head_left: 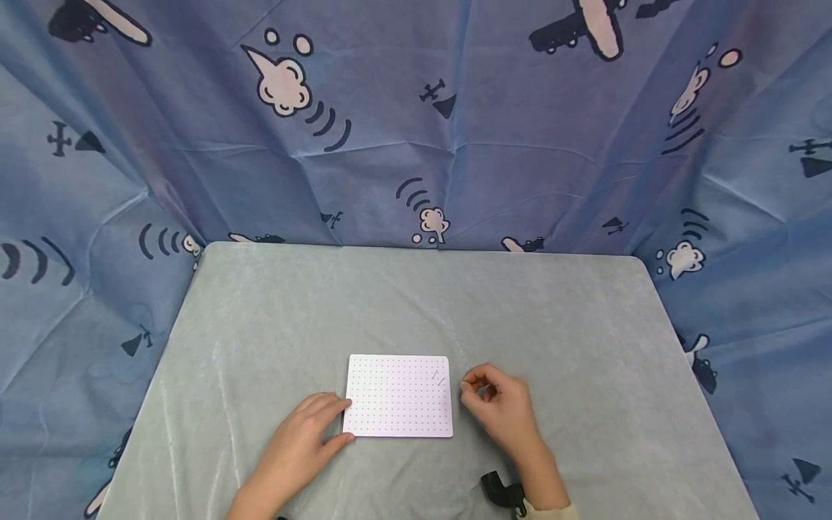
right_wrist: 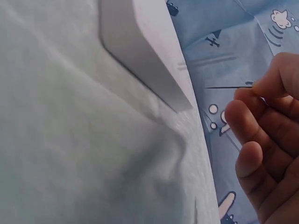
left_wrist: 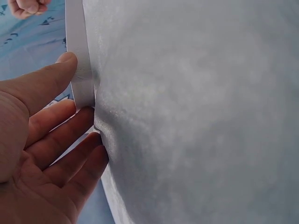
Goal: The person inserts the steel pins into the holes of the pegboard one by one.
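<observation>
A white pegboard (head_left: 398, 397) with rows of small holes lies on the cloth-covered table. Two thin pins (head_left: 435, 375) stand in its upper right part. My left hand (head_left: 304, 442) holds the board's near left corner, with the thumb (left_wrist: 67, 63) on the near side and a finger at the left edge. Just off the board's right side is my right hand (head_left: 499, 404). Its thumb and index finger pinch a thin dark pin (right_wrist: 229, 87), which points out past the fingertips; the other fingers are loosely curled.
Pale grey-green cloth (head_left: 279, 310) covers the table, with a few creases. A blue patterned curtain (head_left: 390, 108) hangs behind it and at both sides. Beside my right wrist is a black device (head_left: 500, 491).
</observation>
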Demonstrator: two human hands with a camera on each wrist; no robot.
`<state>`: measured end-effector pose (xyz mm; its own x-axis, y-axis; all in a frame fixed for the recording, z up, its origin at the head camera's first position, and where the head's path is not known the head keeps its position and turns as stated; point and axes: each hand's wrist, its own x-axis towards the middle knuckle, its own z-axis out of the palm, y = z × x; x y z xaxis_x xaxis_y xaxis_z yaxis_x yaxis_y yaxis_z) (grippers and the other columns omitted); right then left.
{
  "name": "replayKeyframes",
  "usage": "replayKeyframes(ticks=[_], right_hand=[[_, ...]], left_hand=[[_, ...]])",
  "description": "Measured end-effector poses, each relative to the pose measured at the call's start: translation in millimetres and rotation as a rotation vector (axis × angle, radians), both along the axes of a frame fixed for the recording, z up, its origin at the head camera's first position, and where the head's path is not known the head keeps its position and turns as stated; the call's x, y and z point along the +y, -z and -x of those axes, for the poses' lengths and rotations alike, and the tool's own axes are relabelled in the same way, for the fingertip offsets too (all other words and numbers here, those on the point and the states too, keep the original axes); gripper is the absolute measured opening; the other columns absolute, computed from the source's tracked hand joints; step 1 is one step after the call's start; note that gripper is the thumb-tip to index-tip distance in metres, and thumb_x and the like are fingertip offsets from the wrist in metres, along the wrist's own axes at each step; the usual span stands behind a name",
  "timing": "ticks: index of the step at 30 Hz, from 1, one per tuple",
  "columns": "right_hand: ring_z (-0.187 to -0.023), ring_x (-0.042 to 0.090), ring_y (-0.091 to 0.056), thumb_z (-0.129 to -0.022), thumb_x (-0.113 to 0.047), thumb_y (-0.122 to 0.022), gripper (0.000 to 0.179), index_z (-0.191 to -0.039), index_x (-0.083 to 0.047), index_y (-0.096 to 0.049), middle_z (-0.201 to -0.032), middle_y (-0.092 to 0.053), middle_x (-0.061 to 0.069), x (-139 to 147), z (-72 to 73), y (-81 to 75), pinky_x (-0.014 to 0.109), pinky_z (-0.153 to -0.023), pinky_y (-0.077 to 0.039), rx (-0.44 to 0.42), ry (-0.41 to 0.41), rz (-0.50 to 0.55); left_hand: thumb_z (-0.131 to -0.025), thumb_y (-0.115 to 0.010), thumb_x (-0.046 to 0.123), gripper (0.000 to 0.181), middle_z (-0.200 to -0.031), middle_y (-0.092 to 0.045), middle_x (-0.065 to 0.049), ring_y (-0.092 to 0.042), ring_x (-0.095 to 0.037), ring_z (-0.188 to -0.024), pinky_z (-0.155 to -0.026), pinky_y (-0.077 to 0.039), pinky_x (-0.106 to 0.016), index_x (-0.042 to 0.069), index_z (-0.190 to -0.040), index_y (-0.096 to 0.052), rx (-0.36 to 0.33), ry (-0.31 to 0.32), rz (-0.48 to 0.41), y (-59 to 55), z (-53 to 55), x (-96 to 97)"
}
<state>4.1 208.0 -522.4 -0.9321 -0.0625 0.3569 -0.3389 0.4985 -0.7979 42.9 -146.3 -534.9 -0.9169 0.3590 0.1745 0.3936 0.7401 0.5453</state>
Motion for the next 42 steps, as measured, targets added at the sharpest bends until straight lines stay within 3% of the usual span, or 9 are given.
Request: replayKeyframes(ticks=[10,19,27,32,35,39,42], right_hand=[[-0.060,0.006,-0.057,-0.081,0.012,-0.080,0.026,-0.088,-0.013,-0.076,-0.077,-0.069,-0.013,-15.9,-5.8,5.2,0.017,-0.049,-0.046,-0.022,-0.037,-0.013],[-0.061,0.002,-0.056,-0.082,0.010,-0.081,0.029,-0.088,-0.018,-0.076,-0.077,-0.067,-0.015,-23.2,-7.2,8.7,0.015,-0.050,-0.046,-0.004,-0.045,-0.079],[-0.061,0.002,-0.056,-0.086,0.003,-0.078,0.021,-0.089,-0.018,-0.076,-0.077,-0.068,-0.013,-24.5,-5.9,10.0,0.014,-0.050,-0.047,-0.012,-0.047,-0.103],[-0.062,0.000,-0.056,-0.094,-0.009,-0.077,0.007,-0.088,-0.013,-0.077,-0.076,-0.068,-0.011,-26.3,-4.7,12.4,0.014,-0.051,-0.048,0.010,-0.045,-0.125],[-0.061,-0.001,-0.056,-0.097,-0.013,-0.076,0.009,-0.089,-0.011,-0.078,-0.075,-0.068,-0.010,-27.7,-4.7,13.4,0.013,-0.050,-0.048,0.025,-0.047,-0.141],[-0.060,-0.002,-0.054,-0.093,-0.008,-0.077,0.007,-0.088,-0.013,-0.077,-0.074,-0.067,-0.012,-30.0,-4.8,12.7,0.013,-0.049,-0.047,0.023,-0.036,-0.165],[-0.059,-0.003,-0.053,-0.086,-0.001,-0.080,0.015,-0.087,-0.016,-0.076,-0.073,-0.066,-0.012,-32.1,-4.7,11.5,0.013,-0.049,-0.047,0.021,-0.025,-0.180]], left_hand=[[-0.078,-0.101,0.021,0.054,-0.122,-0.075,-0.001,-0.067,-0.020,-0.122,-0.107,-0.059,-0.041,0.007,-0.125,-0.078,-0.018,0.000,0.000,-5.3,-0.8,1.1],[-0.078,-0.101,0.022,0.054,-0.122,-0.076,-0.001,-0.067,-0.022,-0.122,-0.107,-0.059,-0.042,0.007,-0.125,-0.078,-0.022,-0.001,0.000,-5.0,-0.5,1.0],[-0.078,-0.101,0.023,0.054,-0.123,-0.076,-0.002,-0.067,-0.023,-0.122,-0.108,-0.059,-0.042,0.007,-0.125,-0.078,-0.016,0.001,0.005,-2.2,0.2,0.8],[-0.079,-0.101,0.023,0.054,-0.123,-0.075,-0.002,-0.067,-0.023,-0.123,-0.108,-0.058,-0.042,0.007,-0.125,-0.078,-0.022,-0.001,0.004,-2.6,-0.1,0.7],[-0.078,-0.101,0.022,0.054,-0.124,-0.076,-0.003,-0.067,-0.023,-0.123,-0.109,-0.058,-0.043,0.006,-0.125,-0.078,-0.021,-0.002,0.003,-2.8,-0.1,0.8],[-0.078,-0.101,0.022,0.054,-0.124,-0.076,-0.003,-0.067,-0.023,-0.123,-0.109,-0.058,-0.042,0.006,-0.125,-0.078,-0.018,0.002,0.003,-2.1,0.0,0.1],[-0.079,-0.101,0.023,0.055,-0.123,-0.076,-0.002,-0.067,-0.023,-0.123,-0.108,-0.058,-0.042,0.006,-0.125,-0.078,-0.016,0.004,0.004,-1.3,0.2,-0.9]])
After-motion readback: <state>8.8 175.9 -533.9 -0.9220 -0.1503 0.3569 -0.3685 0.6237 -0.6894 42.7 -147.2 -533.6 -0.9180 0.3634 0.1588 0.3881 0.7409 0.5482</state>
